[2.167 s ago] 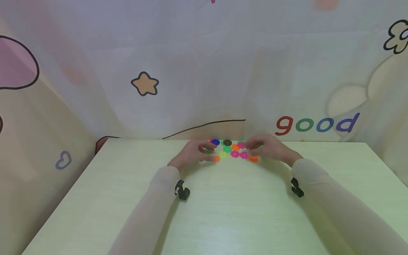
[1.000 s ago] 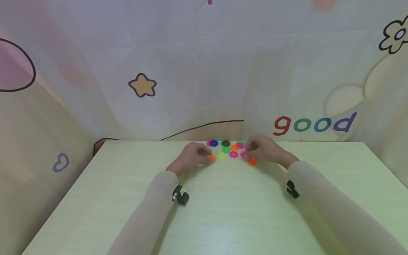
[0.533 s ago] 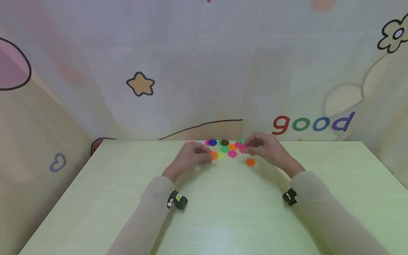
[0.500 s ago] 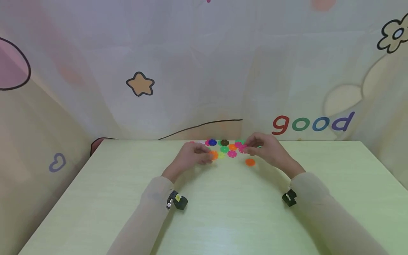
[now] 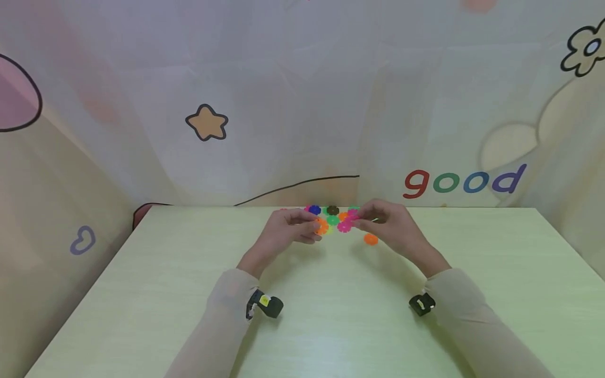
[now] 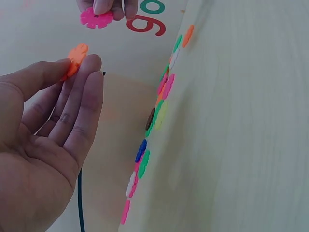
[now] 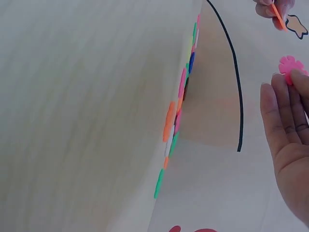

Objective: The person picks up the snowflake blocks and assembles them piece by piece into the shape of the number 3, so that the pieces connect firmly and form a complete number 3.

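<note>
My left hand (image 5: 288, 231) pinches an orange notched plastic disc (image 5: 322, 226) between thumb and fingers, raised above the table. Facing it, my right hand (image 5: 394, 228) holds a pink flower-shaped disc (image 7: 291, 66) by its edge, also off the table. A gap separates the two discs in both wrist views. Behind and below them lie loose discs of the same kind, among them a blue disc (image 5: 314, 210), a brown disc (image 5: 333, 210) and a green disc (image 5: 333, 220). The hands cover part of this group in the head view.
A single orange disc (image 5: 371, 239) lies nearer than the others, below my right hand. The pale table (image 5: 312, 325) ends at a printed cloth backdrop (image 5: 293, 105) just behind the discs. Small black cameras (image 5: 266, 304) sit on both wrists.
Both hands have picked up a disc, orange in the left and pink in the right. They have lifted them off the table and drawn closer together.
</note>
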`<state>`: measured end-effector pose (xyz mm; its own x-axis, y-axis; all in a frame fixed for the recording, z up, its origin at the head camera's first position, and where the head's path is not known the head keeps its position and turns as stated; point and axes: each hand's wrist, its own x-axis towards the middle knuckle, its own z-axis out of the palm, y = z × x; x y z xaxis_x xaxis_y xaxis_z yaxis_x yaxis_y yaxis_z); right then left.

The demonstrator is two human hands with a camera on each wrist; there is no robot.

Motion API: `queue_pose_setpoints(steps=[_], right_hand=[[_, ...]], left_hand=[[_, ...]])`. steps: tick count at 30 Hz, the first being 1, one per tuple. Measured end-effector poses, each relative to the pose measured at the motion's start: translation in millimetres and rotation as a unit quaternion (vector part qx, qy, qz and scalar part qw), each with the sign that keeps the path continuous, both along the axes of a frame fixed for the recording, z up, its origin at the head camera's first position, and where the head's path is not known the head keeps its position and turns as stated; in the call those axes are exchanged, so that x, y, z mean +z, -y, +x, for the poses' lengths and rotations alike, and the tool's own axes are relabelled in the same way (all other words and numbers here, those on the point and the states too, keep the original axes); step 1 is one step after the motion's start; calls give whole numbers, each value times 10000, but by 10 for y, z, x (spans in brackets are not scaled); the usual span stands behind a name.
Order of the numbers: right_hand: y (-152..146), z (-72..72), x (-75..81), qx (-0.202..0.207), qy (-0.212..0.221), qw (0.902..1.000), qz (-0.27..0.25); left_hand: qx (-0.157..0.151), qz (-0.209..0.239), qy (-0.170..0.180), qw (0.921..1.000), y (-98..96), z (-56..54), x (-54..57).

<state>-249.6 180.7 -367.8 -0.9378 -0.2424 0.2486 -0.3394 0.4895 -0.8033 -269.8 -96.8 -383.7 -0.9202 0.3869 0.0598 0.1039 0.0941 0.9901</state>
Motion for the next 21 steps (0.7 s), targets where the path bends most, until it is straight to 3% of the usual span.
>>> queue_pose_setpoints(steps=[14,21], right_hand=[[108,125,-21,178,-108,9993,-325],[127,139,-11,299,-418,9983,-287]], left_hand=[[222,25,82,9997,-58,181,51],[103,235,224,9994,-108,197,59]])
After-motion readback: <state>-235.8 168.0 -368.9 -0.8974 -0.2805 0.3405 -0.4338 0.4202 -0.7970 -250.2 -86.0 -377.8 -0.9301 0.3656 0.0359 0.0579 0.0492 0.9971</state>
